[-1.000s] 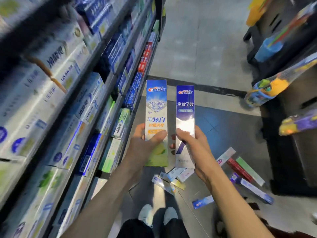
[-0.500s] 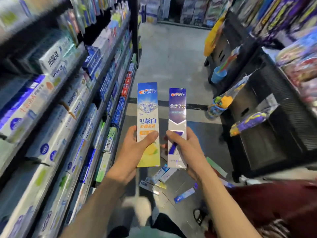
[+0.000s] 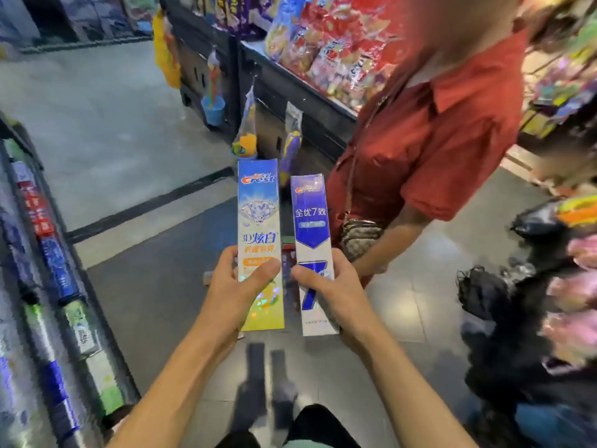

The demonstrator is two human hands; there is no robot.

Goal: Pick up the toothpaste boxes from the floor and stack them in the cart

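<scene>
Boxes are standing upright side by side in my grip: my left hand (image 3: 237, 282) is clamping the yellow-bottomed box (image 3: 258, 227), my right hand (image 3: 329, 291) the purple box (image 3: 311, 227). Both are lifted; stacking is remaining, and I'm seeing no cart, perhaps hidden behind the red-shirted bystander (image 3: 429, 130).

My left hand (image 3: 237, 287) grips a blue-and-yellow toothpaste box (image 3: 260, 234) upright at frame centre, and my right hand (image 3: 329, 294) holds a purple-and-white toothpaste box (image 3: 311, 234) just beside it. A person in a red shirt (image 3: 429, 134) stands at upper right.
</scene>
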